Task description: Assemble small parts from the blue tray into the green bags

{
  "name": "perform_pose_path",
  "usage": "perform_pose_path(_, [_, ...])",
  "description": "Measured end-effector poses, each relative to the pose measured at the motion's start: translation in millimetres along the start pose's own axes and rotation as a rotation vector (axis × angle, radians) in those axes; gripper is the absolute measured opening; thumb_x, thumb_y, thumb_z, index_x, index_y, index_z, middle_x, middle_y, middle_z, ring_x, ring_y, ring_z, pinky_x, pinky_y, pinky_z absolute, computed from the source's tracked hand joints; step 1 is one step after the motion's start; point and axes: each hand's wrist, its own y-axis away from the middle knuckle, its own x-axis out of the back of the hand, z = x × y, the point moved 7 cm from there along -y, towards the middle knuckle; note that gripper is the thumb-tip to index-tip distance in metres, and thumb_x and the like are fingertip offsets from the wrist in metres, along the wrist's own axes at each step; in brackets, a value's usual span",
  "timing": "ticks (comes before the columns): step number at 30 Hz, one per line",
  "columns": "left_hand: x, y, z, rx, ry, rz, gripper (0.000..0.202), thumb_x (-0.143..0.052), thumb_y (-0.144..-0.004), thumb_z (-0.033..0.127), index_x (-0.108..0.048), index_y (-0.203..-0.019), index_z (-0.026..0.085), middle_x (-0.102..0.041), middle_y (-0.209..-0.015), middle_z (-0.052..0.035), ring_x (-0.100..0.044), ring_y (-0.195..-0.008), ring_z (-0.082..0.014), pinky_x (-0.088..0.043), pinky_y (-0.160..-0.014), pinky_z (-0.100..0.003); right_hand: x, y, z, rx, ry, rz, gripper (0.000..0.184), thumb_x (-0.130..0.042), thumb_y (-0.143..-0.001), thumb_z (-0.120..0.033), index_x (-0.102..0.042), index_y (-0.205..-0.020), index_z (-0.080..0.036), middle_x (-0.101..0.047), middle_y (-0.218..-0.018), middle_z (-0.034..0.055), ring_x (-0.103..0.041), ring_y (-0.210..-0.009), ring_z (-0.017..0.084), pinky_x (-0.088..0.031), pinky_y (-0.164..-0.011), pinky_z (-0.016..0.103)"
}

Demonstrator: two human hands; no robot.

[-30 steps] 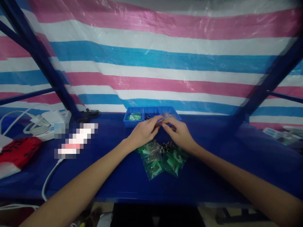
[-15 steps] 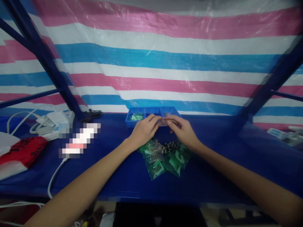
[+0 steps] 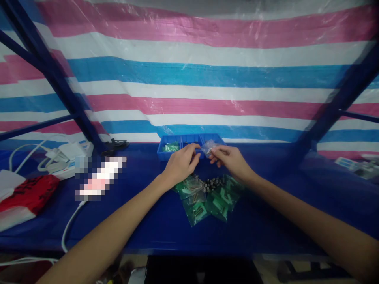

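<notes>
The clear bag (image 3: 208, 146) is in the right hand (image 3: 231, 161), pinched at its near right side, by the right section of the blue tray (image 3: 167, 157). The left hand (image 3: 182, 161), apart from the right, curls just left of the bag; whether its fingers hold anything, I cannot tell. The bag is probably light, soft and slippery, best gripped by an edge. Its loose part points far and left; crumpled, its long axis is unclear

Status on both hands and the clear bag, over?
Right hand pinching clear bag. Left hand close beside it. Blue tray just beyond; green packets on the near side.
</notes>
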Motion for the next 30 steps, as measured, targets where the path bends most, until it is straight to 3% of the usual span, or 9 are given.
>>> perform_pose_path(6, [-1.0, -1, -3, 0.008, -0.06, -0.027, 0.025, -0.043, -0.101, 0.025, -0.053, -0.123, 0.018, -0.065, -0.109, -0.0077, -0.064, -0.088, -0.0184, -0.051, -0.078, -0.033, 19, -13, 17, -0.225, -0.373, 0.078, 0.012, -0.067, -0.088, -0.026, -0.07, -0.092, -0.014, -0.075, -0.102, 0.0149, -0.072, -0.086, 0.02, -0.052, -0.059, 0.024])
perform_pose_path(9, [-4.1, 0, -4, 0.004, -0.098, -0.064, 0.025, -0.042, -0.101, 0.025, -0.054, -0.122, 0.018, -0.064, -0.111, -0.0079, -0.064, -0.089, -0.0189, -0.051, -0.078, -0.033, 23, -15, 16, -0.256, -0.325, 0.073, 0.014, -0.065, -0.089, -0.023, -0.068, -0.1, -0.016, -0.074, -0.108, 0.015, -0.073, -0.087, 0.02, -0.051, -0.055, 0.022])
perform_pose_path(12, [-5.5, 0, -7, -0.01, -0.133, -0.098, 0.024, -0.042, -0.101, 0.024, -0.056, -0.119, 0.019, -0.063, -0.112, -0.0079, -0.064, -0.088, -0.0189, -0.05, -0.075, -0.032, 26, -15, 14, -0.23, -0.212, 0.088, 0.019, -0.065, -0.087, -0.023, -0.066, -0.105, -0.016, -0.075, -0.099, 0.0131, -0.07, -0.075, 0.017, -0.045, -0.048, 0.022])
perform_pose_path(16, [-5.9, -2, -15, -0.071, -0.149, -0.22, 0.024, -0.044, -0.098, 0.022, -0.06, -0.116, 0.019, -0.066, -0.106, -0.0078, -0.064, -0.089, -0.0202, -0.049, -0.076, -0.033, 21, -14, 3, -0.031, 0.066, 0.039, 0.019, -0.061, -0.087, -0.027, -0.066, -0.103, -0.017, -0.073, -0.084, 0.0088, -0.066, -0.066, 0.017, -0.042, -0.049, 0.025])
perform_pose_path(21, [-13.3, 1, -28, 0.001, 0.049, -0.568, 0.027, -0.051, -0.088, 0.02, -0.069, -0.108, 0.02, -0.071, -0.087, -0.0042, -0.064, -0.073, -0.0163, -0.047, -0.065, -0.028, -15, 6, -17, 0.291, 0.558, -0.201, 0.016, -0.057, -0.089, -0.023, -0.072, -0.093, -0.018, -0.072, -0.083, 0.0058, -0.065, -0.073, 0.018, -0.048, -0.07, 0.033])
perform_pose_path(25, [-13.4, 2, -24, -0.021, 0.138, -0.613, 0.027, -0.055, -0.08, 0.016, -0.073, -0.099, 0.021, -0.072, -0.091, -0.0045, -0.065, -0.073, -0.0151, -0.047, -0.061, -0.026, -45, 27, -23, 0.495, 0.778, -0.362, 0.017, -0.057, -0.092, -0.018, -0.072, -0.1, -0.019, -0.072, -0.095, 0.0078, -0.064, -0.089, 0.021, -0.047, -0.081, 0.036])
perform_pose_path(30, [-17.6, 4, -20, -0.075, 0.141, -0.619, 0.019, -0.059, -0.08, 0.019, -0.073, -0.093, 0.022, -0.071, -0.087, -0.0037, -0.065, -0.073, -0.0162, -0.048, -0.062, -0.027, -55, 36, -17, 0.549, 0.837, -0.438, 0.018, -0.056, -0.095, -0.02, -0.072, -0.102, -0.02, -0.07, -0.099, 0.0094, -0.06, -0.097, 0.024, -0.047, -0.085, 0.039])
